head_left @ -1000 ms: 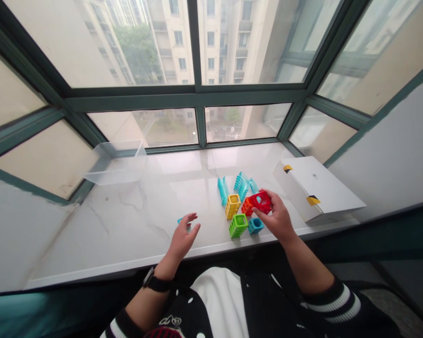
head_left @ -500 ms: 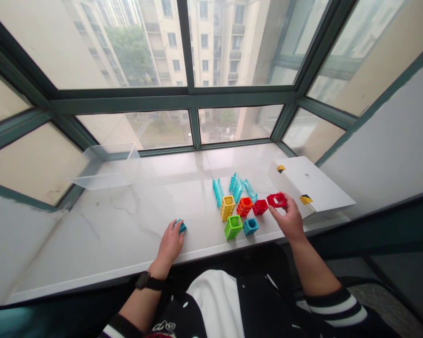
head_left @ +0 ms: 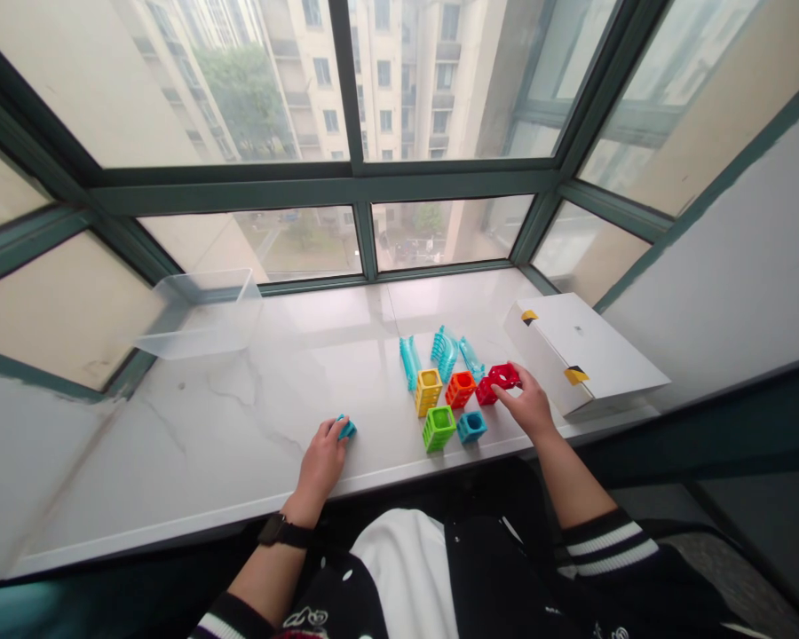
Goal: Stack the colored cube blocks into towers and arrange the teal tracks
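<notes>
Between the fingers of my right hand (head_left: 528,406) is a red block with a round hole (head_left: 504,375), held at the upper right of a red block stack (head_left: 486,391). Whether the two touch I cannot tell. My left hand (head_left: 322,457) pinches a blue block (head_left: 347,429) low over the counter, partly hidden by the fingers. Between the hands stand a yellow stack (head_left: 428,393), an orange-red stack (head_left: 460,390), a green stack (head_left: 439,429) and a blue stack (head_left: 471,427), all hollow square blocks.
Behind the stacks lie clear turquoise track pieces (head_left: 444,353). A white box (head_left: 589,346) with yellow-black tabs sits at the right. At the far left is a transparent plastic bin (head_left: 203,342). The marble counter (head_left: 293,346) runs up to the window frame.
My right hand has moved left with its red block, bringing it to the red stack. My left hand stays almost in place with the blue block.
</notes>
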`<action>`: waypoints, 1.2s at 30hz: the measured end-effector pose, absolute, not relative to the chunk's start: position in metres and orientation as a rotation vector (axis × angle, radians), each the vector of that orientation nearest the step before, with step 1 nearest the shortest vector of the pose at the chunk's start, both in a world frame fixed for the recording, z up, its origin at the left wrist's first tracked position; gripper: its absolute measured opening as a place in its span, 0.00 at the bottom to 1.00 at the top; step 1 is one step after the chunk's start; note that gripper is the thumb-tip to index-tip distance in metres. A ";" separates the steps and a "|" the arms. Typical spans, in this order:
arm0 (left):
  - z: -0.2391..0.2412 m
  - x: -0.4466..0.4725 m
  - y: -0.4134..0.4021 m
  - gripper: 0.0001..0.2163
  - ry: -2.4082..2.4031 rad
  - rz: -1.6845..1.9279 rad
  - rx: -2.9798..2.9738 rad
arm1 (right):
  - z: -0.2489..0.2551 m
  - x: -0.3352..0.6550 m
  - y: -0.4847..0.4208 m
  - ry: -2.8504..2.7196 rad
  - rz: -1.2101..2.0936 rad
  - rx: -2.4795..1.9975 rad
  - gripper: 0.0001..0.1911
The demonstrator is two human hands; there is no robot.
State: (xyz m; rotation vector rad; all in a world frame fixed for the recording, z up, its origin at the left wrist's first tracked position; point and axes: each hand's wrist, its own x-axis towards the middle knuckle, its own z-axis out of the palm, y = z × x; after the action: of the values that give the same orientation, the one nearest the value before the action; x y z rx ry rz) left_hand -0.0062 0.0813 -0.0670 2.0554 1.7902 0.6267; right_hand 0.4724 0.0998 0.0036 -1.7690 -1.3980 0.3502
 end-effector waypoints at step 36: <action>-0.074 -0.009 0.080 0.20 1.731 0.773 2.008 | -0.067 0.473 0.116 -1.240 0.529 -1.738 0.40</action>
State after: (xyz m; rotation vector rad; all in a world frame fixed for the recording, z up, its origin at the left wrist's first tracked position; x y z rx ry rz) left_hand -0.0087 0.0797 -0.0741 2.0078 1.7306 0.7725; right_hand 0.4729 0.1165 -0.0672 -1.7382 -1.2399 0.5286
